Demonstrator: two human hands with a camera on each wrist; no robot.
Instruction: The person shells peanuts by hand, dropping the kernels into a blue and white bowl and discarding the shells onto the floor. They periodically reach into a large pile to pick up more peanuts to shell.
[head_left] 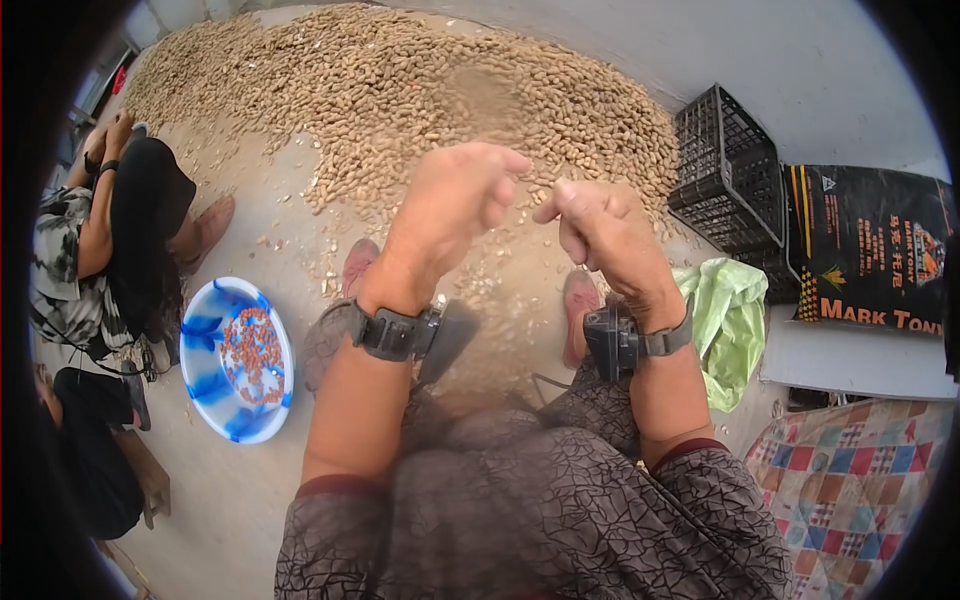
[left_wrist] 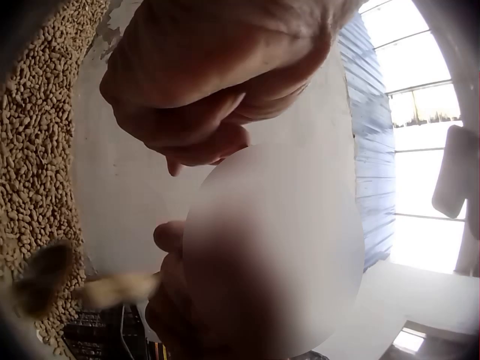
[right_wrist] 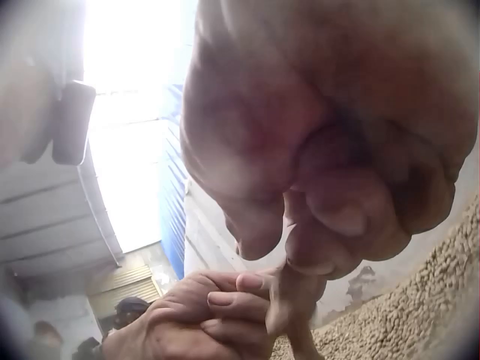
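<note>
In the head view my left hand (head_left: 455, 205) and right hand (head_left: 605, 225) face each other above the floor, fingertips a small gap apart. The left fingers (left_wrist: 202, 127) curl in toward the palm in the left wrist view, and no object shows between them. My right fingers (right_wrist: 345, 217) are curled too in the right wrist view, their inner side in shadow. A blurred tan piece (left_wrist: 116, 289), like a peanut shell, appears beside the right hand in the left wrist view, near a blurred brown piece (left_wrist: 45, 277). Beyond both hands lies a large heap of unshelled peanuts (head_left: 400, 90).
A blue-and-white basin (head_left: 200, 375) with reddish kernels stands at the left, near a seated person (head_left: 150, 220). At the right are a black crate (head_left: 730, 165), a green plastic bag (head_left: 725, 320), a black printed sack (head_left: 870, 250) and a checked cloth (head_left: 850, 490).
</note>
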